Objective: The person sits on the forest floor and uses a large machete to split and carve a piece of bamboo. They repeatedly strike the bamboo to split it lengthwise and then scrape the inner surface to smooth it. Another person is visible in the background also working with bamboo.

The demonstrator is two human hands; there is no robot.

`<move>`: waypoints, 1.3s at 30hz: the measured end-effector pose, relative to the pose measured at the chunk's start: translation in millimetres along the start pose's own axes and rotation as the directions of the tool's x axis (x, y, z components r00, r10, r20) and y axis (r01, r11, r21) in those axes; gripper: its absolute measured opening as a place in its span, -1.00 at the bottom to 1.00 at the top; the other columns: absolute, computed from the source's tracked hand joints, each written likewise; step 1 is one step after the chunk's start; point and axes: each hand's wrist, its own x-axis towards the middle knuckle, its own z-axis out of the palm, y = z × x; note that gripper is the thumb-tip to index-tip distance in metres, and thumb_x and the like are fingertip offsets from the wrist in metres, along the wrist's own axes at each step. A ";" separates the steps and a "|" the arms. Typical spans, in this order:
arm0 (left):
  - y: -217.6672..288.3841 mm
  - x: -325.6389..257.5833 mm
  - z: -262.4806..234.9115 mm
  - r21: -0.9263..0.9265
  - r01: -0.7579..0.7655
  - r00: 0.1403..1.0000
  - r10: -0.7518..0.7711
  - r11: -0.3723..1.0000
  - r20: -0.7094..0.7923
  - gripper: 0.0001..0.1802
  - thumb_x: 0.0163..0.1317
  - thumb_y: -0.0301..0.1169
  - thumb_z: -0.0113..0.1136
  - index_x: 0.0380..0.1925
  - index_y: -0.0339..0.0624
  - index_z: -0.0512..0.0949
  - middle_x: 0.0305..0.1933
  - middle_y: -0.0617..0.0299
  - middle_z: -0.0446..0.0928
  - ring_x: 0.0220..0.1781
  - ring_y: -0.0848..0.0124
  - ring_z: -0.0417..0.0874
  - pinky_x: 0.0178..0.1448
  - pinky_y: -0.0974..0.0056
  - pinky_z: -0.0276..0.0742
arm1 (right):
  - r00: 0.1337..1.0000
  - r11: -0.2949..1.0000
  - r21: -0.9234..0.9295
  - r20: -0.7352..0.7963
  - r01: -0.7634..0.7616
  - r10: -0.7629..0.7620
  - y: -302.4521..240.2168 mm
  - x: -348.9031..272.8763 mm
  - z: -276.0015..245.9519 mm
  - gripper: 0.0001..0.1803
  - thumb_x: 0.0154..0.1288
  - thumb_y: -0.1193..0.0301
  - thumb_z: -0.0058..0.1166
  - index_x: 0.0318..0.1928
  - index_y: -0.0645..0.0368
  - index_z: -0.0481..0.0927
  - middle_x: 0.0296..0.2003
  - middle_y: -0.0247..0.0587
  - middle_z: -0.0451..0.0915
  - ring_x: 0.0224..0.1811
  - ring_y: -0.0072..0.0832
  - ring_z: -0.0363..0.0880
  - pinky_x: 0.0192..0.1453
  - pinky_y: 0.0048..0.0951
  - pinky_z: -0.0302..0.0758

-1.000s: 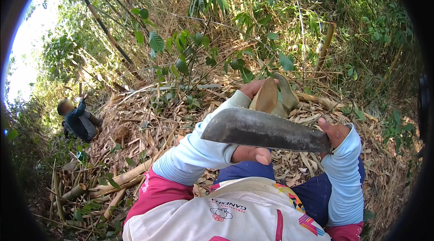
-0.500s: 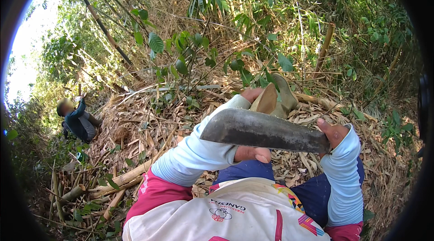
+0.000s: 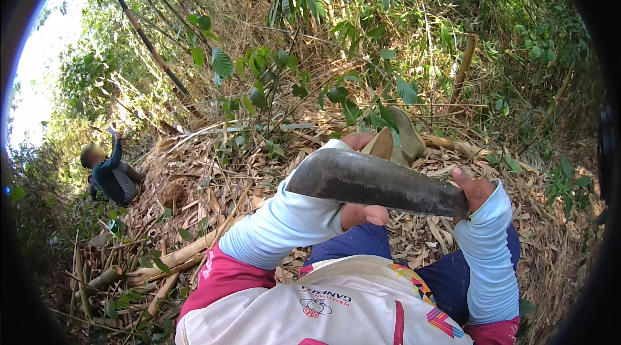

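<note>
A machete (image 3: pixel 378 183) with a broad, dark grey blade lies across the view in front of me, its wide end to the left. My right hand (image 3: pixel 475 191) is closed at its narrow end, thumb up; the handle is hidden in the grip and sleeve. Behind the wide half of the blade is my left hand (image 3: pixel 363 215), its thumb stretched out below the lower edge and its other fingers partly showing above. The blade covers its palm, and whether the two touch I cannot tell. Just past those fingers is a tan, pointed piece (image 3: pixel 380 144) I cannot identify.
An olive rubber boot (image 3: pixel 406 137) rests on dry leaves beyond the blade. Cut bamboo poles (image 3: pixel 174 261) lie at the lower left. A leafy sapling (image 3: pixel 259 93) and dense bamboo thicket stand ahead. Another person (image 3: pixel 113 170) sits on the slope at far left.
The machete has shifted slightly left, and its wide end has risen a little. My hands moved only slightly. The other person's raised hand has changed position.
</note>
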 end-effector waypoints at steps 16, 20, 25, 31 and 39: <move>-1.1 4.5 -2.6 0.106 -0.068 0.998 0.069 0.992 -0.006 -0.44 -0.02 -0.05 0.48 -0.08 -0.13 0.61 -0.12 0.16 0.64 0.09 0.14 0.56 0.27 0.08 0.31 | 0.999 0.999 0.003 0.021 -0.036 0.036 2.4 -4.2 6.9 -0.03 -0.43 0.55 0.33 0.21 -0.28 0.49 -0.61 -0.38 0.31 -0.58 -0.34 0.39 -0.13 -0.10 0.41; 0.6 10.1 -1.0 0.092 -0.099 0.995 0.099 0.991 0.001 -0.46 0.00 -0.02 0.46 -0.11 -0.10 0.62 -0.18 0.17 0.65 0.03 0.15 0.59 0.27 0.08 0.31 | 0.998 0.998 0.047 0.061 -0.034 0.032 -7.1 2.6 -1.4 -0.17 -0.28 0.66 0.27 0.16 -0.16 0.51 -0.50 -0.21 0.44 -0.50 -0.22 0.45 -0.39 -0.26 0.39; 4.4 9.9 2.0 0.147 -0.146 0.987 0.155 0.978 -0.050 -0.49 0.02 0.00 0.44 -0.14 -0.08 0.63 -0.22 0.20 0.66 -0.05 0.17 0.62 0.25 0.09 0.32 | 0.998 0.998 0.031 0.050 -0.047 0.046 -9.0 -0.5 0.9 -0.14 -0.31 0.68 0.28 0.17 -0.15 0.50 -0.48 -0.19 0.46 -0.48 -0.21 0.45 -0.37 -0.25 0.40; -6.1 6.2 0.3 0.154 -0.175 0.982 0.183 0.973 -0.039 -0.53 0.06 -0.08 0.44 -0.10 -0.09 0.60 -0.20 0.24 0.65 -0.09 0.25 0.63 0.22 0.13 0.35 | 0.999 0.998 -0.046 0.016 -0.049 0.050 -6.6 -5.0 7.2 -0.08 -0.38 0.57 0.27 0.20 -0.23 0.51 -0.58 -0.35 0.35 -0.55 -0.33 0.42 -0.17 -0.15 0.40; 5.7 2.9 20.9 -0.110 -0.085 0.956 0.049 0.990 -0.289 -0.57 0.10 -0.16 0.42 -0.12 -0.18 0.59 -0.20 0.17 0.62 -0.10 0.31 0.62 0.08 0.19 0.45 | 0.995 0.995 0.019 0.034 -0.094 0.093 -7.8 -5.3 9.2 -0.02 -0.42 0.58 0.32 0.23 -0.23 0.47 -0.55 -0.34 0.40 -0.50 -0.31 0.46 -0.19 -0.13 0.39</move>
